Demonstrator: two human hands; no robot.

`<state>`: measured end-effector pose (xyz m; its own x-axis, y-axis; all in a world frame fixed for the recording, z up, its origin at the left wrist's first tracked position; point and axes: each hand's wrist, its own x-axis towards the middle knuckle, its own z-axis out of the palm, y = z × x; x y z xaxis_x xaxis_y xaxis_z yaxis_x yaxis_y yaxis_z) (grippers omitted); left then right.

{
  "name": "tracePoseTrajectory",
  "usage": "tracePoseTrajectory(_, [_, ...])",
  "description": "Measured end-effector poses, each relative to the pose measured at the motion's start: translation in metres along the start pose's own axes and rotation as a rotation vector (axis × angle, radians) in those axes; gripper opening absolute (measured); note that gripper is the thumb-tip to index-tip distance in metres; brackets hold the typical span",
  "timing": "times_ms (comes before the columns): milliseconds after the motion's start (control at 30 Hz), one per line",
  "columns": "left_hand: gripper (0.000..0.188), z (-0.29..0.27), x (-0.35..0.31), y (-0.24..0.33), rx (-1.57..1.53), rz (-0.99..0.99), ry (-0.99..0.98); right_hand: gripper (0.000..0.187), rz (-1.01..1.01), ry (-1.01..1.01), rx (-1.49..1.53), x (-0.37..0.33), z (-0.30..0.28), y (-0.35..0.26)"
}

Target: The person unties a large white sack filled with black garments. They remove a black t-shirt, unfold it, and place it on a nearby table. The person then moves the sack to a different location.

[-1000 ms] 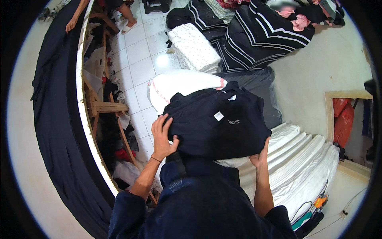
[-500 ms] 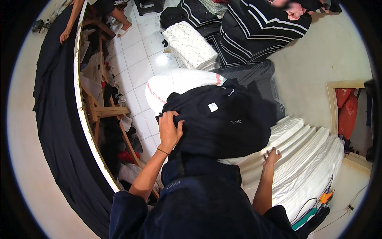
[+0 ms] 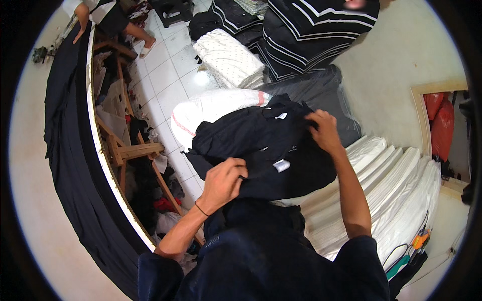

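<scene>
Garments (image 3: 261, 159) between two bent arms, one hand near and one far

The black garments lie rumpled before the person, covering the near right edge of the white sack (image 3: 208, 104). White cloth (image 3: 374, 188) lies just beside them on the right. The right forearm (image 3: 353, 198) rises from its dark sleeve and leans inward past the cloth's left edge; the left forearm (image 3: 178, 235) slants up and inward.

The right hand (image 3: 326, 131) is at the garments' far right edge, narrow, with fingers bent and tips pointing left. The left hand (image 3: 224, 184) is at their near left part, back upward, with its fingers curled close together. Whether either hand pinches fabric, I cannot tell. One white label (image 3: 282, 165) shows on the near half, another small label (image 3: 281, 116) near the far edge.

Half a second ago the garments lay smoother; now they are more creased, with a loose flap at the left. The right hand was over the white cloth, apart from them, and has since reached up to their far edge. The left hand has come nearer the person.
</scene>
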<state>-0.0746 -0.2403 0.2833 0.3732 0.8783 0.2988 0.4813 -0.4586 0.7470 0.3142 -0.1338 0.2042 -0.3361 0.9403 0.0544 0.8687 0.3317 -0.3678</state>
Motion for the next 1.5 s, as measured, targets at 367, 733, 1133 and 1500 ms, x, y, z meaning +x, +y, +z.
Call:
tracePoseTrajectory(367, [0.017, 0.073, 0.069, -0.079, 0.416, -0.131, -0.039, 0.018, 0.259, 0.076, 0.294, -0.021, -0.014, 0.080])
tracePoseTrajectory(733, [0.017, 0.071, 0.053, -0.066, 0.162, -0.230, 0.195, 0.033, 0.204, -0.005, 0.282, 0.035, 0.037, 0.087])
tracePoseTrajectory(1133, [0.050, 0.057, 0.025, 0.024, 0.172, 0.117, -0.165, 0.047, -0.124, -0.359, 0.237, 0.049, 0.027, 0.071])
tracePoseTrajectory(1500, [0.025, 0.052, 0.057, -0.072, 0.621, -0.222, -0.152, 0.042, -0.050, -0.341, 0.305, 0.050, 0.003, 0.081])
